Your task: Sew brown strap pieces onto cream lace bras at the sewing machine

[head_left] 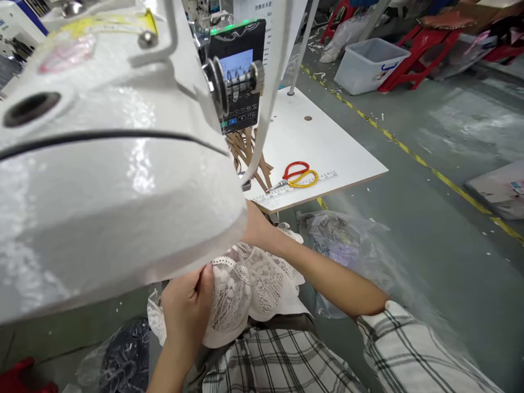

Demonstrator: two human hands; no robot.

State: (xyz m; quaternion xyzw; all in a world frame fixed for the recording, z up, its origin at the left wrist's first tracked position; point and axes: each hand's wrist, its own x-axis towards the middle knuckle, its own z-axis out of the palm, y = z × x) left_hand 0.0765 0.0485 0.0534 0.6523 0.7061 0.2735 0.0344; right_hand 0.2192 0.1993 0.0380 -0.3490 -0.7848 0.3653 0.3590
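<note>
Lace (266, 275) extends from beneath the machine (123, 207). Left hand (189, 297): fingers (207, 283) pinch the lace. Right hand (256, 226): fingers hidden by the machine; state cannot be determined.

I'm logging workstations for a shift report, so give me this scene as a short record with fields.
Left hand: pinching the white lace bra
Right hand: at the far side of the bra, fingers hidden behind the machine head
Machine: white sewing machine, filling the upper left
Control panel: black, screen lit
Tabletop: white, ruler scale along its near edge
On tabletop: scissors with one red and one yellow handle; brown strips
Floor: translucent plastic bin, beyond a yellow line
</note>
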